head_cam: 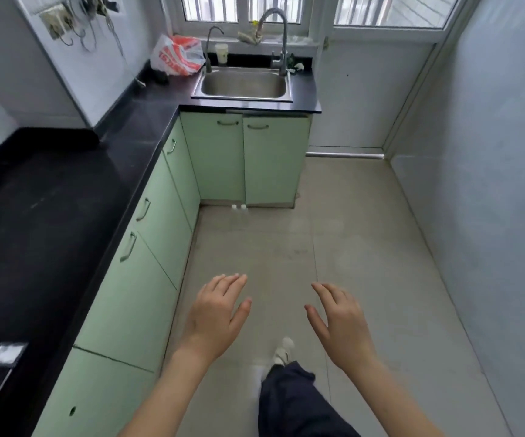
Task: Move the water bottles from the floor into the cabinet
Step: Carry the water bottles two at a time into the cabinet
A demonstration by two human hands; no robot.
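Note:
Two small white-capped water bottles (pixel 238 207) stand side by side on the floor, far ahead, right at the foot of the pale green cabinet (pixel 245 159) under the sink. Only their caps show clearly. Both cabinet doors are closed. My left hand (pixel 215 316) and my right hand (pixel 338 323) hover in front of me over the floor, palms down, fingers spread, holding nothing. Both hands are well short of the bottles.
A black countertop (pixel 50 216) with green cupboards below runs along the left. A steel sink (pixel 244 85) with a tall tap sits at the far end, a red-and-white plastic bag (pixel 177 56) beside it. White walls close the right side. My leg and white shoe (pixel 283 351) are below.

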